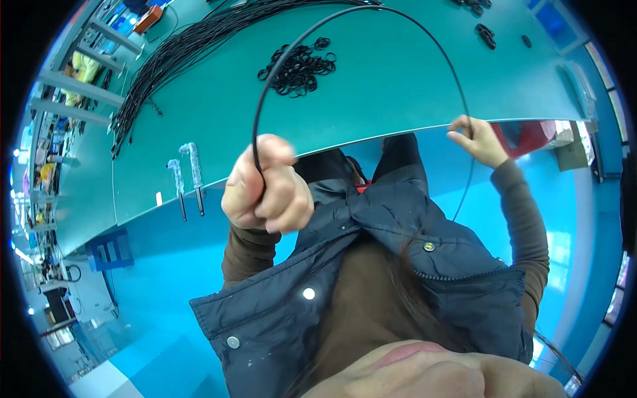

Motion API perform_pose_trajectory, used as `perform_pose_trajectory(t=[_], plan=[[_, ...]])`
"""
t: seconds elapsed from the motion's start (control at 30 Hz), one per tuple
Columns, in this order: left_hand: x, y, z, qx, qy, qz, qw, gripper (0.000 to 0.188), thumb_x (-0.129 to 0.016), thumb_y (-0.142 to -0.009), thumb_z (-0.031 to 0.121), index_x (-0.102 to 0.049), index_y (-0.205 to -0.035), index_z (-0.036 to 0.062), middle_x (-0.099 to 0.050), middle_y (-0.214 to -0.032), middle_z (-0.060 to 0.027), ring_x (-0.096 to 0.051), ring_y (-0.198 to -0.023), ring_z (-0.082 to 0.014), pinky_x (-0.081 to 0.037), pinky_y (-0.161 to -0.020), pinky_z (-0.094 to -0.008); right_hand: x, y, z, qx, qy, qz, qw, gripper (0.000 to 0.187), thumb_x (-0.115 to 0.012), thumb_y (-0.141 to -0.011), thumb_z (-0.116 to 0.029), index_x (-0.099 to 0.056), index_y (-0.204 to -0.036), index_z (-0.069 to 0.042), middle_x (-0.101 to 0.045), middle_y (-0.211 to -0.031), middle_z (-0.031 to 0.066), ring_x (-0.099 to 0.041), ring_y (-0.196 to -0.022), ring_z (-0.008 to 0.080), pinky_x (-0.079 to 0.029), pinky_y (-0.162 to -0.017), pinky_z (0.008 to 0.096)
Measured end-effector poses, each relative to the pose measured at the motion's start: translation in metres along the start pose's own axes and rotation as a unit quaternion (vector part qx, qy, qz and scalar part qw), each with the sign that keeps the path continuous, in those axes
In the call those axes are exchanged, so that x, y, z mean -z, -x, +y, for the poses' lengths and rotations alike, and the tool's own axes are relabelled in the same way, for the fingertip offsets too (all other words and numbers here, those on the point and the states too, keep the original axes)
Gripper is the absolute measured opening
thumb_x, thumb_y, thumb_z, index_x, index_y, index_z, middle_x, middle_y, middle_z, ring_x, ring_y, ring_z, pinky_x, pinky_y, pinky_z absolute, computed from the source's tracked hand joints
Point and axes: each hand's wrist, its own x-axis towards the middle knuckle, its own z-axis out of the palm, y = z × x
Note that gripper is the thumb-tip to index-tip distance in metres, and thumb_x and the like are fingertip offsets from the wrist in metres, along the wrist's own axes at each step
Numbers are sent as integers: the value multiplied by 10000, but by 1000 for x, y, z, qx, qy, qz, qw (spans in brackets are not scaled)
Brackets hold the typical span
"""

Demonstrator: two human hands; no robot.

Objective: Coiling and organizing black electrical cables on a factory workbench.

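A thin black cable (pixel 358 9) rises from my left hand (pixel 269 189) in a wide arc above the table. My left fingers are closed around it, near the body in front of the table's edge. On the right the arc comes down across my right hand (pixel 482 142), then trails below it toward my jacket. The thumb and fingers of that hand are apart. Whether the cable touches them I cannot tell. Behind the arc, small black rings (pixel 295 71) lie piled on the green table (pixel 385 93).
A long bundle of black cables (pixel 169 63) lies along the table's far left. Two hooked pieces with pale wrapping (pixel 192 166) stick out over the front edge. A coiled black cable (pixel 486 36) lies far right. Below stand a red bin (pixel 521 140) and a blue stool (pixel 109 251).
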Motion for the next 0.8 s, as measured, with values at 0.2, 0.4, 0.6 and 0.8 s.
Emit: perform_pose_trajectory(t=[0.2,0.4,0.6,0.8], plan=[[-10,23,-13,81,-11,30,996,411,-440,-1009,231,-484,-1116,-164,-383,-507,18,-304,-386,-54,-257,-355,-188,-35,-55,-109,124,-452,-77,880,554,-609,-862,-68,-381,-1365,-26,-602,-813,69,-582,-736,130,-459,-583,192],[-9,28,-22,135,-18,72,988,423,-538,-969,224,-513,-1028,-194,-405,-484,-5,-322,-354,-67,-278,-331,-198,-58,-82,-180,458,-247,58,852,412,-580,-849,4,-540,-1255,-55,-642,-847,72,-582,-642,157,-460,-542,228],[-13,7,-36,160,3,116,980,378,-519,-974,204,-524,-1058,-165,-419,-483,-13,-339,-345,-83,-290,-326,-213,-132,-79,-201,395,-94,47,913,169,-585,-854,-132,-491,-979,-68,-683,-820,96,-657,-621,240,-511,-531,341],[42,-1,25,-79,-263,194,942,344,-448,-1002,186,-529,-1185,-94,-602,-794,-113,-616,-676,-196,-521,-614,-283,-119,-46,-176,327,-92,-90,936,118,-541,-900,-140,-456,-931,-65,-619,-688,163,-592,-556,365,-425,-486,432]])
